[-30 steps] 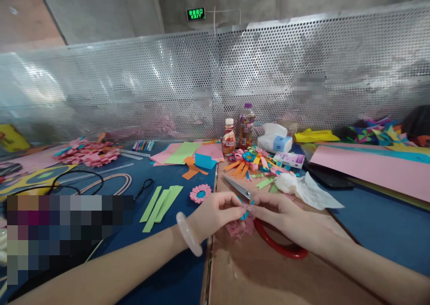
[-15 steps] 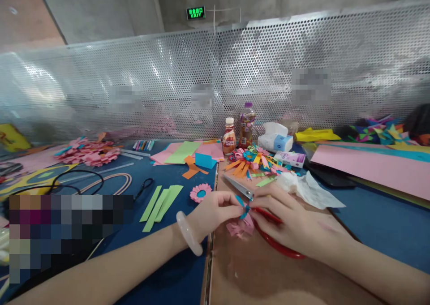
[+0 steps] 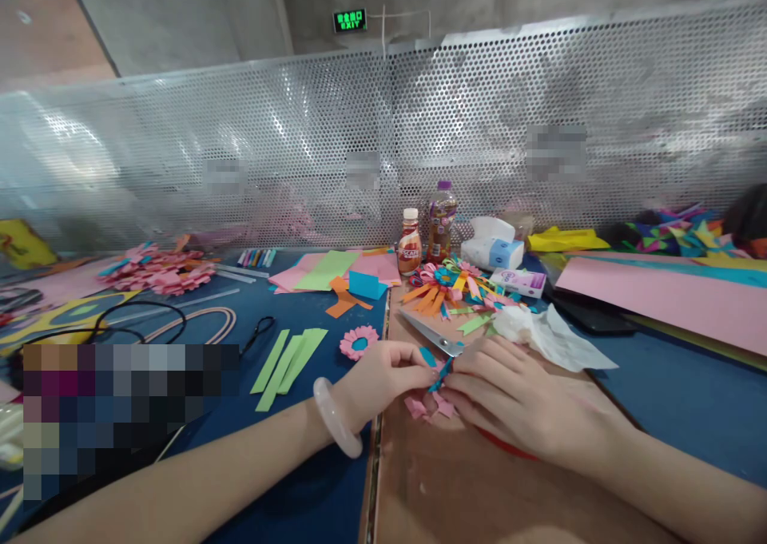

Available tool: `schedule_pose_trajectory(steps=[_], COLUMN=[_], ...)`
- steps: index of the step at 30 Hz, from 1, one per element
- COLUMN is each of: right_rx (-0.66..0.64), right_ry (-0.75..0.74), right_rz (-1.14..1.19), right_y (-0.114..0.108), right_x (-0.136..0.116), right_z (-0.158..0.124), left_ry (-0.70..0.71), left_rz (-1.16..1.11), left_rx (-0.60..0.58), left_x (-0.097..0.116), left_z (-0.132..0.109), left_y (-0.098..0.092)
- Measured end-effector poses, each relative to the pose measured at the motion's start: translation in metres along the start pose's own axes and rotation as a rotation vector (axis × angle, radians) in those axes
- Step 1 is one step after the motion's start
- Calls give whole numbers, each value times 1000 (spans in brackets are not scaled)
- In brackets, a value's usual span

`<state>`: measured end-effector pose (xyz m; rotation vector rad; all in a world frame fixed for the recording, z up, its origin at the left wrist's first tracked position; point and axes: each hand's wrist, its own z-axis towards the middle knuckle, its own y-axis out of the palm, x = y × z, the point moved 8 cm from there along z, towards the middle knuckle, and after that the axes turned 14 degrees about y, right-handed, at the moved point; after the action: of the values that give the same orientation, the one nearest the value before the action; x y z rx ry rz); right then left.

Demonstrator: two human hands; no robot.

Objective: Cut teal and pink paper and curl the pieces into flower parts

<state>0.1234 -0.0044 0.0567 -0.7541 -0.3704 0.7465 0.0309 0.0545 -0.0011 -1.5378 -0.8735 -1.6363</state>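
Fingers (image 3: 415, 379) on blue paper (image 3: 442, 375), pack (image 3: 505, 254) — tissue (image 3: 488, 229) protruding

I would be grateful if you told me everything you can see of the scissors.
The scissors have silver, metal-looking blades that look closed, a round pivot, and a red handle mostly hidden by the right hand. They lie on the brown board, tips pointing away from the person and to the left. Whether the hand touches them cannot be told.
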Motion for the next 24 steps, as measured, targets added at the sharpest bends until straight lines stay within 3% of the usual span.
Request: schedule_pose_trajectory(steps=[24], right_rx=[-131], right_ry=[-99], right_rz=[-71], right_y=[11], right_x=[-5], right_z=[-5], left_ry=[-24], left_rz=[32], left_rx=[2], left_x=[-1], left_z=[-1], left_y=[-1])
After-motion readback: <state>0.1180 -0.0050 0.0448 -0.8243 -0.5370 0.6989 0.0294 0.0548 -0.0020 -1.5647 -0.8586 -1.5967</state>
